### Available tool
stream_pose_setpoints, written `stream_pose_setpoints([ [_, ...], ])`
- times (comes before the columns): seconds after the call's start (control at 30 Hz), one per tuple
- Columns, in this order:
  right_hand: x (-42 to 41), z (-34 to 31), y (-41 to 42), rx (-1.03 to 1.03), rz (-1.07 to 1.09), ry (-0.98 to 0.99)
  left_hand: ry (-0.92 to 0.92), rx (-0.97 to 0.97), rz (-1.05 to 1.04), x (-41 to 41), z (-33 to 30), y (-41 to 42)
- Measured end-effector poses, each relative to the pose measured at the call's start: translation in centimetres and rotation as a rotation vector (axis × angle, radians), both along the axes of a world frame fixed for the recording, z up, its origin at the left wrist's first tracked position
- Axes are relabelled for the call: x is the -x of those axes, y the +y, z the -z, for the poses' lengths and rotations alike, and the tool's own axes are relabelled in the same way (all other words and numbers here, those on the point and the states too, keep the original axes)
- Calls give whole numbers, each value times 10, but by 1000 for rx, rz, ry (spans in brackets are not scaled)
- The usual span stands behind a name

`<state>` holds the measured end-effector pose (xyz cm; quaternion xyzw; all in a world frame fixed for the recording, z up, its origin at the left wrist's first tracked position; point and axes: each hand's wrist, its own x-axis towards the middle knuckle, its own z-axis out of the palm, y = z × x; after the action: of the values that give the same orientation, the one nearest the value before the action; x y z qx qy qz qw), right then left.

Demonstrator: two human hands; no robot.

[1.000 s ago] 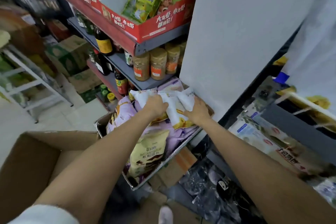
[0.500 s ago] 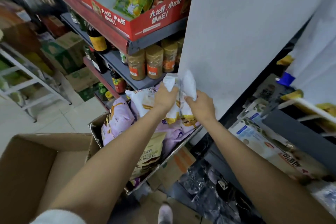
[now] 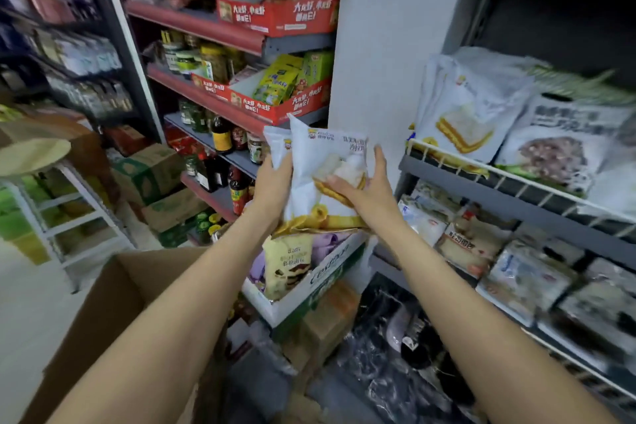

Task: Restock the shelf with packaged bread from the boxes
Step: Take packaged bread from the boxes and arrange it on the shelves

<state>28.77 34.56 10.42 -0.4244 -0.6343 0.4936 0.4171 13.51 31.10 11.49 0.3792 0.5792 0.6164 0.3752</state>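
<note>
Bread packs (image 3: pixel 323 169), glossy white crinkled film with yellow bands and a sandwich picture, are held upright at centre. The left hand (image 3: pixel 273 182) grips their left edge at 9 o'clock; the right hand (image 3: pixel 370 188) clasps the front, fingers spread. At 3 o'clock, the white wire-fronted shelf (image 3: pixel 516 179) holds similar packs.

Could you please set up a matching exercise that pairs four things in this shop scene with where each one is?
Things:
1. white bread packs
2. yellow bread bag
3. sandwich bread pack
4. brown cardboard box

Places:
A. on the wire-railed shelf at right
B. on the floor at lower left
C. between both hands
D. in the white box below the hands

Pairs: 1-C, 2-D, 3-A, 4-B
</note>
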Motion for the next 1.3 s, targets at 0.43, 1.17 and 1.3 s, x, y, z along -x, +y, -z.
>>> stream_pose_setpoints([
  [0.43,-255,-125,-160,-273,818,28,282,-273,257,-267,-120,-82],
  [1.17,-726,-129,-113,-144,1165,-53,352,-159,217,-706,-150,-30],
  [1.3,-747,-117,-74,-67,1075,-184,372,-106,168,-718,-148,-8],
])
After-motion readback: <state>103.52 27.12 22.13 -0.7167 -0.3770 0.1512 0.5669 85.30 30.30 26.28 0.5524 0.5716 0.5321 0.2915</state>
